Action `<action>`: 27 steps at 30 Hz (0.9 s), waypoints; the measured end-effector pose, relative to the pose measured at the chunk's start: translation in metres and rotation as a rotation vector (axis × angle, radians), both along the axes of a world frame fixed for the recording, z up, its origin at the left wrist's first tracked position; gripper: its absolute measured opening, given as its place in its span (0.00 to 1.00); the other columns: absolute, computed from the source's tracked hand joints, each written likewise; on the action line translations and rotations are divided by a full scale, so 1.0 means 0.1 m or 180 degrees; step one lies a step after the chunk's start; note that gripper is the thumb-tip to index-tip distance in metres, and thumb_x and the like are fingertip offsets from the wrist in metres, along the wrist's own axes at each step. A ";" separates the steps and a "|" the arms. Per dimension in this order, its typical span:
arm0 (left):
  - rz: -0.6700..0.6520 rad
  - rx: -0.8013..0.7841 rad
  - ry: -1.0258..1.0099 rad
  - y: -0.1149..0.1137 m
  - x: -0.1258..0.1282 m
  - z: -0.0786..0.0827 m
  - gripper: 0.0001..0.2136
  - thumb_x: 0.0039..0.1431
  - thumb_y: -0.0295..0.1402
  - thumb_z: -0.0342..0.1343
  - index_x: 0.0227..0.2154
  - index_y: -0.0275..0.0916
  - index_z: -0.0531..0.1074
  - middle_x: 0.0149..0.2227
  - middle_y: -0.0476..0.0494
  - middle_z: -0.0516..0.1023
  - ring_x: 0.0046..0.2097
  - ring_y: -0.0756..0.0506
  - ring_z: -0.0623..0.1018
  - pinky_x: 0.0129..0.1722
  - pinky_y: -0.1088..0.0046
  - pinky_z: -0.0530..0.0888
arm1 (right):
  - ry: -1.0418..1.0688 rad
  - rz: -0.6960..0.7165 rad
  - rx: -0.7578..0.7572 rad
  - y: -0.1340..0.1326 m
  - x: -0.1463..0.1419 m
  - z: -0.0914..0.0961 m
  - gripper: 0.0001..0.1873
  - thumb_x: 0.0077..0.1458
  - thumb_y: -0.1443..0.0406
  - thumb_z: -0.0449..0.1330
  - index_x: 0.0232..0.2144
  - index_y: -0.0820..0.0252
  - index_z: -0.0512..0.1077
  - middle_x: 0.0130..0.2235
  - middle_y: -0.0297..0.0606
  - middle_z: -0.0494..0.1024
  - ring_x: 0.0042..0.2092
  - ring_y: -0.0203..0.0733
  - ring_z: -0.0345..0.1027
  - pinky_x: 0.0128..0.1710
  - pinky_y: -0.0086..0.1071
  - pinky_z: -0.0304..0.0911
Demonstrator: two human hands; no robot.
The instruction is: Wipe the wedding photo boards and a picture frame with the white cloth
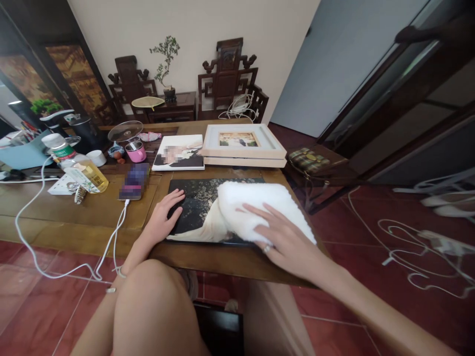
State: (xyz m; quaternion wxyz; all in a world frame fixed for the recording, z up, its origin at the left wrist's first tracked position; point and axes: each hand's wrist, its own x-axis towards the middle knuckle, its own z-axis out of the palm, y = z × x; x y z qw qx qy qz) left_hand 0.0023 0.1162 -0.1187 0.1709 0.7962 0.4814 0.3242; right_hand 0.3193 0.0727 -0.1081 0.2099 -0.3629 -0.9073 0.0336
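Observation:
A dark photo panel (193, 202), printed with pale blossoms and a long white dress, lies flat near the table's front edge. On its left edge rests my left hand (166, 213), fingers extended and holding nothing. My right hand (280, 237), with a ring on one finger, presses a fluffy white towel (267, 200) against the panel's right part. Its fingers sink into the towel, which covers much of the picture and reaches past the panel's right side.
Behind the panel are a white photo board (178, 153) and stacked pale frames (245, 155). To the left lie a phone (134, 182) on a white cable, a pink mug (136, 152) and a tilted bottle (83, 170). A plaid bag (308, 160) sits beyond the table's right edge.

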 end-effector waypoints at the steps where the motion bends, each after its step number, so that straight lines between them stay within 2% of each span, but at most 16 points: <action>1: 0.0003 -0.0004 -0.0008 0.00 0.00 0.00 0.16 0.65 0.35 0.48 0.53 0.38 0.70 0.59 0.39 0.69 0.64 0.42 0.63 0.64 0.55 0.59 | -0.0022 -0.0089 0.0060 0.14 0.02 -0.02 0.11 0.54 0.72 0.50 0.31 0.59 0.71 0.59 0.53 0.67 0.64 0.51 0.54 0.61 0.57 0.51; 5: 0.0011 -0.0023 -0.0042 0.00 0.00 0.01 0.16 0.64 0.34 0.48 0.52 0.38 0.70 0.59 0.38 0.69 0.64 0.42 0.64 0.64 0.56 0.59 | -0.0032 -0.0436 0.0157 0.64 0.08 -0.11 0.09 0.58 0.68 0.49 0.35 0.59 0.70 0.57 0.54 0.70 0.63 0.52 0.56 0.60 0.55 0.53; 9: 0.0018 -0.0052 -0.0088 0.01 -0.01 0.02 0.16 0.64 0.35 0.48 0.52 0.39 0.71 0.59 0.39 0.69 0.64 0.42 0.64 0.64 0.54 0.59 | -0.0004 -0.0552 0.0174 0.84 0.10 -0.14 0.10 0.60 0.67 0.48 0.33 0.59 0.69 0.56 0.57 0.70 0.62 0.53 0.58 0.59 0.55 0.54; 13: -0.0002 -0.0056 -0.0108 0.00 -0.01 0.02 0.16 0.64 0.34 0.48 0.52 0.38 0.71 0.59 0.38 0.69 0.64 0.42 0.64 0.64 0.55 0.59 | 0.0015 -0.0514 0.0155 0.64 0.11 -0.15 0.09 0.59 0.68 0.49 0.31 0.59 0.69 0.55 0.56 0.71 0.64 0.52 0.54 0.60 0.57 0.52; 20: -0.0020 -0.0029 -0.0051 0.00 -0.02 0.00 0.17 0.65 0.35 0.47 0.53 0.34 0.70 0.59 0.36 0.69 0.64 0.42 0.63 0.64 0.56 0.58 | 0.0035 -0.0167 0.0076 -0.18 0.09 -0.05 0.09 0.51 0.74 0.50 0.26 0.57 0.66 0.60 0.52 0.66 0.65 0.53 0.49 0.61 0.60 0.49; 22: -0.0022 -0.0013 -0.0011 0.01 -0.02 -0.01 0.17 0.65 0.35 0.47 0.53 0.34 0.70 0.59 0.36 0.69 0.64 0.42 0.63 0.64 0.56 0.58 | -0.0023 -0.0052 0.0052 -0.35 0.09 -0.02 0.10 0.50 0.75 0.50 0.24 0.57 0.65 0.61 0.50 0.65 0.66 0.53 0.48 0.61 0.60 0.48; 24: -0.0024 0.0001 0.0007 0.01 -0.02 -0.01 0.17 0.65 0.35 0.47 0.53 0.35 0.70 0.60 0.36 0.68 0.64 0.41 0.63 0.64 0.55 0.59 | -0.0069 0.0042 0.0013 -0.39 0.11 0.00 0.10 0.51 0.75 0.50 0.25 0.57 0.65 0.61 0.50 0.64 0.66 0.52 0.49 0.62 0.58 0.49; 27: -0.0024 0.0002 0.0003 0.01 -0.01 -0.01 0.17 0.65 0.34 0.48 0.53 0.37 0.70 0.59 0.37 0.69 0.64 0.41 0.63 0.64 0.55 0.59 | -0.0069 0.0040 -0.0020 -0.22 0.19 -0.01 0.09 0.54 0.73 0.50 0.28 0.57 0.67 0.60 0.51 0.66 0.65 0.51 0.52 0.61 0.56 0.51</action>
